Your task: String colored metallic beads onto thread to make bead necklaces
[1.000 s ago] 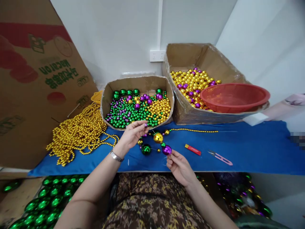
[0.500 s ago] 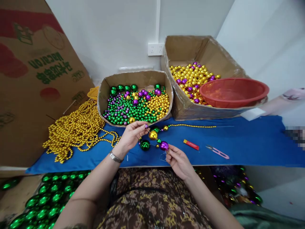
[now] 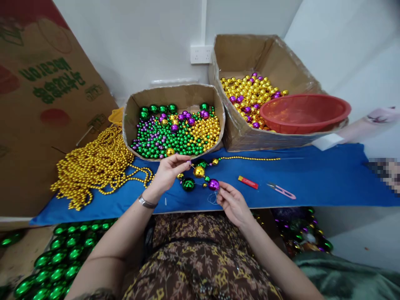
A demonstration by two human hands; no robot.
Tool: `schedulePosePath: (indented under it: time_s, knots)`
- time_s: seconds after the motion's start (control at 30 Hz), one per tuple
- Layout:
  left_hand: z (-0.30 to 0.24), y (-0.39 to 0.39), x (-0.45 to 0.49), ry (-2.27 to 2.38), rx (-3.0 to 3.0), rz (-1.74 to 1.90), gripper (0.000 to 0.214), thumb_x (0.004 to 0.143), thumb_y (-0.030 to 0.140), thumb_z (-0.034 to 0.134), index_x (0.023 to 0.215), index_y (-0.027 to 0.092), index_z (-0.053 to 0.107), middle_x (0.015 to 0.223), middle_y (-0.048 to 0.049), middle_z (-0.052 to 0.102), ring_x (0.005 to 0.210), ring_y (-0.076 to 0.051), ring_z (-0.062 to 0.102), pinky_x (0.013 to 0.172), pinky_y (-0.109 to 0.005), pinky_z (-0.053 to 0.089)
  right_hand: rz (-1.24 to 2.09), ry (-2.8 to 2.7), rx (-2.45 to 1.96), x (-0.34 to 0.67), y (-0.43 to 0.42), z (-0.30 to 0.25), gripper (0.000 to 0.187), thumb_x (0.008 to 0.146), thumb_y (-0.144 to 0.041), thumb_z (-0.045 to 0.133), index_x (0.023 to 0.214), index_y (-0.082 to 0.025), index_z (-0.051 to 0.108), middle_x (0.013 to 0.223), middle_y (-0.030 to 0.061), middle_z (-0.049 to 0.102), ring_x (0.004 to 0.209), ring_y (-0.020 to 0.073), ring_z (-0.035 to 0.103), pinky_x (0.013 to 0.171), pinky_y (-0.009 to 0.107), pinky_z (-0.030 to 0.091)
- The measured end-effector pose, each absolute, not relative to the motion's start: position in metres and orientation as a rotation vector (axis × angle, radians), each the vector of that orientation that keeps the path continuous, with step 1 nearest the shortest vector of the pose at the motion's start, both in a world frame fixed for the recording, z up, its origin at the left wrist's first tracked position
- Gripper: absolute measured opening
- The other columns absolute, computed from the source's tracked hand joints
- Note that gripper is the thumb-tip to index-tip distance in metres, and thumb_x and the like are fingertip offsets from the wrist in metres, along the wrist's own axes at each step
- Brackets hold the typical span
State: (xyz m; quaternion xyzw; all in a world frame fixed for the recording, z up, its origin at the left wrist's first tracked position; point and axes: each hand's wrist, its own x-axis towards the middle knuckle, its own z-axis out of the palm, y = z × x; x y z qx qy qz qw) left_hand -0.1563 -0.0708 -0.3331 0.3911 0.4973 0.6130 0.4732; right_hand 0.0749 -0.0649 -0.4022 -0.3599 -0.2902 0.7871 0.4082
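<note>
My left hand [image 3: 169,171] pinches a small purple bead at its fingertips, just in front of the small cardboard box [image 3: 131,109] of green, purple and gold beads. My right hand [image 3: 231,203] pinches the thin thread beside a large purple bead [image 3: 213,184]. Between the hands, on the blue cloth [image 3: 312,179], lies a string with a gold bead [image 3: 199,171], a green bead [image 3: 188,184] and smaller ones. It runs on to the right as a thin gold bead strand [image 3: 250,158].
A heap of gold bead strands [image 3: 93,164] lies at the left. A larger box [image 3: 246,141] at the back right holds gold and purple balls and a red basin [image 3: 304,113]. A red lighter [image 3: 248,182] and pink snips [image 3: 279,190] lie to the right. Green balls [image 3: 59,262] fill a box below.
The view has tilted down a little, so everything sits higher in the frame. Both hands keep their pinches; the left hand with its purple bead has come slightly closer to the string.
</note>
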Motion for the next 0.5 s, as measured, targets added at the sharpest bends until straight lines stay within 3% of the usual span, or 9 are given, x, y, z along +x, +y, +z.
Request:
schedulePosePath:
  time_s: [0.3, 0.5]
  knots:
    - [-0.353, -0.069, -0.142, 1.335, 1.111, 1.378, 0.024, 0.071, 0.034, 0.079, 0.083, 0.015, 0.070, 0.076, -0.0038, 0.071, 0.066, -0.013, 0.063, 0.063, -0.023, 0.051, 1.698, -1.066, -1.100, 0.076, -0.055, -0.425, 0.040, 0.073, -0.048, 0.074, 0.098, -0.019, 0.062, 0.079, 0.0005, 0.064, 0.070, 0.0125, 0.064, 0.068, 0.028, 0.054]
    - [-0.352, -0.061, -0.128, 1.453, 1.459, 1.272, 0.019, 0.075, 0.036, 0.073, 0.079, 0.017, 0.071, 0.081, -0.0049, 0.073, 0.071, -0.016, 0.064, 0.065, -0.025, 0.048, 1.621, -1.337, -1.214, 0.096, -0.040, -0.430, 0.029, 0.076, -0.039, 0.070, 0.100, -0.022, 0.065, 0.082, 0.0000, 0.064, 0.055, 0.0093, 0.060, 0.052, 0.023, 0.049]
